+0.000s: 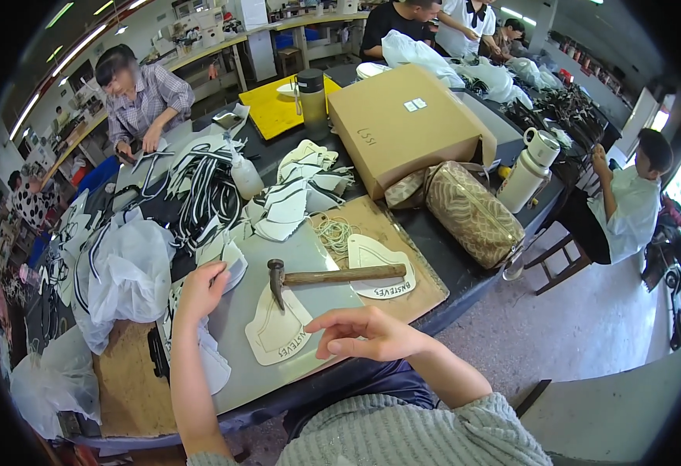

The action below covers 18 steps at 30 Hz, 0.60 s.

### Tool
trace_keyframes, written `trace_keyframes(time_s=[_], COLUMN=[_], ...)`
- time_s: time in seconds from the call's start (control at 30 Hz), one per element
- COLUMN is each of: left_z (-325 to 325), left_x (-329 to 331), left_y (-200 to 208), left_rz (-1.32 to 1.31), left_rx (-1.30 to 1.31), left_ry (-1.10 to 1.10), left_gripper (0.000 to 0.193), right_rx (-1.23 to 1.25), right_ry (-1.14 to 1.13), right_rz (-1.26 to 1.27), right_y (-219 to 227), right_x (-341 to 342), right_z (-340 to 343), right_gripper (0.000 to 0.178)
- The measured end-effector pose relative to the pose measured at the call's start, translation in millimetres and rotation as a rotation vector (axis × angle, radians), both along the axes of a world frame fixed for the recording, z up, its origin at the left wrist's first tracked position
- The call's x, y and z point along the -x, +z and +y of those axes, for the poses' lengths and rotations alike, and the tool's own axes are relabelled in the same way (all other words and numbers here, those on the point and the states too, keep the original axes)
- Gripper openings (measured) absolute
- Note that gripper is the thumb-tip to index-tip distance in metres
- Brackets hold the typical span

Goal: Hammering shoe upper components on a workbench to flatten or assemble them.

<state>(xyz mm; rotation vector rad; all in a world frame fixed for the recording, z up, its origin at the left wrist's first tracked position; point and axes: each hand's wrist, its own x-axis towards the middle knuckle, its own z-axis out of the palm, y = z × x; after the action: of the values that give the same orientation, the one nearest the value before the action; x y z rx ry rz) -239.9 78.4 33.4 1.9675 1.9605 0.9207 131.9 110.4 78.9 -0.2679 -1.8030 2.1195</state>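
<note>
Cream with black markings on the near template [274, 332] and the far template [375, 255], dark rusty grey and brown on the hammer [340, 276], pale grey on the sheet [298, 252], tan on the board [427, 286], black on the surface [465, 293]. Bright yellow on the panel [267, 116], cardboard brown with white labels [410, 106] on the box [391, 124], gold-brown with a pale leafy pattern on the pouch [472, 213], cream on the bottle [521, 184], black over olive on the flask [314, 113]. Black and white in stripes along the straps [204, 190], white edged with black on the cut pieces [278, 213], greyish green on the ribbed sleeve [476, 435], greyish and checked on the co-worker's shirt [154, 93]
</note>
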Motion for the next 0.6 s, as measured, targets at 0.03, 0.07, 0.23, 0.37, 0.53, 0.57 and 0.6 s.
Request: trace_keyframes(time_s=[0.03, 0.07, 0.23, 0.37, 0.53, 0.57, 0.6], left_z=[0, 0, -21, -67, -89, -95, -96], left_x=[5, 9, -24, -95, -124, -121, -119], left_y=[-1, -2, 8, 42, 9, 2, -1], left_rz=[0.045, 0.09, 0.365, 0.674, 0.636, 0.58, 0.583], left_rx=[0.089, 0.176, -0.434, -0.623, -0.47, -0.376, -0.354], left_ry=[0.095, 0.191, 0.509, 0.127, 0.059, 0.084, 0.105], left_gripper=[0.017, 0.015, 0.022, 0.03, 0.027, 0.027, 0.027], right_rx=[0.001, 0.019, 0.009, 0.29, 0.441, 0.454, 0.443], right_ry=[0.001, 0.003, -0.076, -0.204, -0.245, -0.225, -0.265], right_rz=[0.002, 0.013, 0.054, 0.006, -0.004, -0.012, -0.063], right_y=[-2, -3, -16, -17, -30, -40, -55], right_x=[2, 4, 11, 34, 89, 96, 106], right_z=[1, 2, 2, -9, -12, -8, -2], right_gripper=[0.037, 0.036, 0.035, 0.042, 0.042, 0.042, 0.035])
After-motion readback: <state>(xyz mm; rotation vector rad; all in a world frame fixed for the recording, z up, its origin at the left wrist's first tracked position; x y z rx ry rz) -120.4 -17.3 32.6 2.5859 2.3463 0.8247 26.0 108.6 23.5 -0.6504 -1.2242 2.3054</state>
